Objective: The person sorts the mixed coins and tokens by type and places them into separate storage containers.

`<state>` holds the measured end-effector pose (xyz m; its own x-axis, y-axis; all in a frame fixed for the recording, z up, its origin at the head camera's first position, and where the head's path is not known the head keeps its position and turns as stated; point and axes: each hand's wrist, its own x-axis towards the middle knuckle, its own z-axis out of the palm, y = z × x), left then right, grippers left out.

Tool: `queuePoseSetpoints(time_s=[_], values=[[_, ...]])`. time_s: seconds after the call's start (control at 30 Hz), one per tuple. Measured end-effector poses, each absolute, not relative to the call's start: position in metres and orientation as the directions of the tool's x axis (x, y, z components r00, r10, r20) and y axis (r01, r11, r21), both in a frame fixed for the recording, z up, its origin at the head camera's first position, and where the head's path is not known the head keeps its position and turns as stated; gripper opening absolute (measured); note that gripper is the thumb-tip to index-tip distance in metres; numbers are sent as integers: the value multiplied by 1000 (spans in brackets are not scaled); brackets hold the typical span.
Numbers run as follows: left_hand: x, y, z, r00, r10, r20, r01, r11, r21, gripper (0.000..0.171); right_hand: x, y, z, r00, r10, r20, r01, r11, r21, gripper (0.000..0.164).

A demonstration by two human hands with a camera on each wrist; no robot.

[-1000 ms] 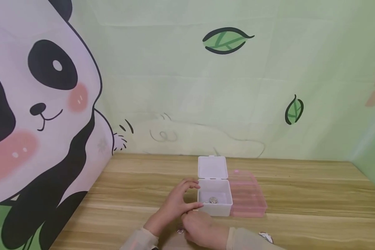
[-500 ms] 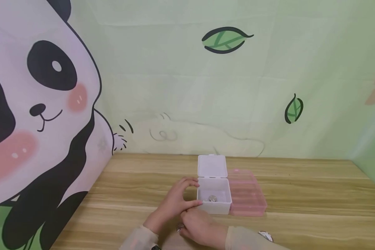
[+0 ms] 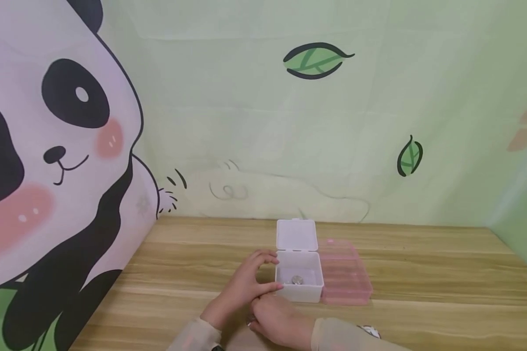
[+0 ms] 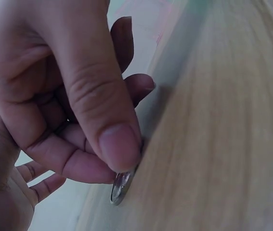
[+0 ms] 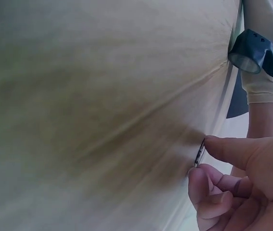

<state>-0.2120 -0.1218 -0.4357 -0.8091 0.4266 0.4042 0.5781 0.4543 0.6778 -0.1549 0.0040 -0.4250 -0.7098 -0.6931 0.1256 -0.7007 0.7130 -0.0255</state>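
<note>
My left hand (image 3: 248, 280) curves round the left side of the open white plastic box (image 3: 305, 292), fingertips at the back of its rim and thumb at the front corner. Just below the left thumb, my right hand (image 3: 281, 317) pinches a small round badge (image 4: 122, 187) with a shiny rim between thumb and finger. The badge stands on edge, close to the wooden table (image 3: 421, 331). In the right wrist view the badge (image 5: 200, 153) shows edge-on, thumb above and fingertip below. A silvery round piece (image 3: 297, 280) lies inside the white box.
Against the white box's right side stands a translucent pink box (image 3: 347, 280). Another round badge with a white cartoon print (image 3: 371, 332) lies at the front, partly behind the right sleeve (image 3: 342, 334). Behind the table hangs a green backdrop (image 3: 246, 122).
My right hand has taken the badge between thumb and finger and tipped it on edge; in the head view more of it is now hidden. My left hand stays at the white box.
</note>
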Motion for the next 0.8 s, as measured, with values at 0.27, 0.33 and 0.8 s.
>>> queuePoseSetpoints(time_s=[0.27,0.33,0.8], values=[[-212,-122,-435,-802,426,419,591,458,665,43,-156,1,-427,-680,-709,187,-713,699,55,14],[-212,-122,-435,-802,426,418,590,455,667,43,-155,1,-428,-679,-711,185,-716,697,50,14],[-219,-130,-427,-778,503,376,616,492,616,44,-157,-12,-431,-609,-739,287,-790,595,-147,19]])
